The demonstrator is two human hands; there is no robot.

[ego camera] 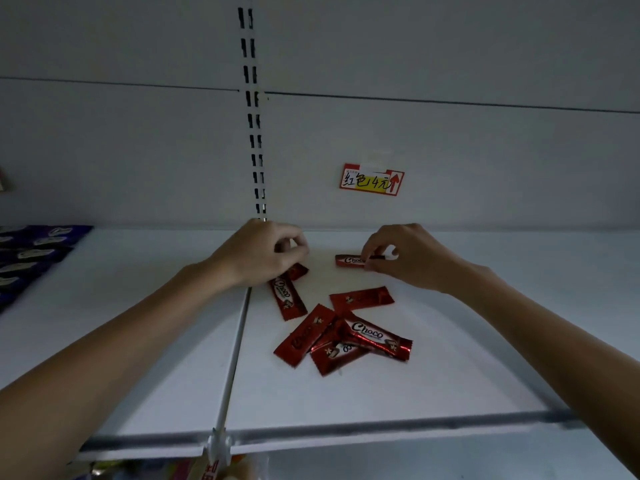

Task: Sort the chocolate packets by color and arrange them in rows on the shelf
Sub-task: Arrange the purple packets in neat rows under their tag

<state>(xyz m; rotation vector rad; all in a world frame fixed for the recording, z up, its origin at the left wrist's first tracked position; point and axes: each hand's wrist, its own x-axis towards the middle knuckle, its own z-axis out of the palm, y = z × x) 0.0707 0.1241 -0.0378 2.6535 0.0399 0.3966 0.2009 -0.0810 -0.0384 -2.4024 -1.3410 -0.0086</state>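
forearms come in from both lower corners over the front rail (346, 433) of the white shelf (467, 368); the right hand (403, 256) pinches one end of a red packet (349, 260) between thumb and fingertips, close to the back wall, the packet lying flat and crosswise on the shelf; the left hand (261, 252) is curled, knuckles up, just right of the divider (239, 341), with the end of a second packet (298, 270) showing beneath its fingers; whether it grips that one or only covers it i cannot tell; a third packet (287, 299) runs out from under that hand toward the front; a fourth packet (362, 297) lies alone in the middle; a loose heap (346, 341) of seemingly three more overlaps nearer the front; purple packets (31, 252) lie in rows at the far left, well apart from the red ones; a red price label (371, 180) hangs on the back wall.

these packets look light and thin, shiny foil round what is probably a stiff little bar; the foil should slide easily on the painted shelf, so a fingertip pressed on top could push one straight into line; for lifting, the flat crimped ends or the two long edges offer the surest pinch, since the glossy face may slip; the heap is best taken from the topmost one down, or the lower ones will drag along; a hard bend might snap the bar inside, so a light hold ought to do.
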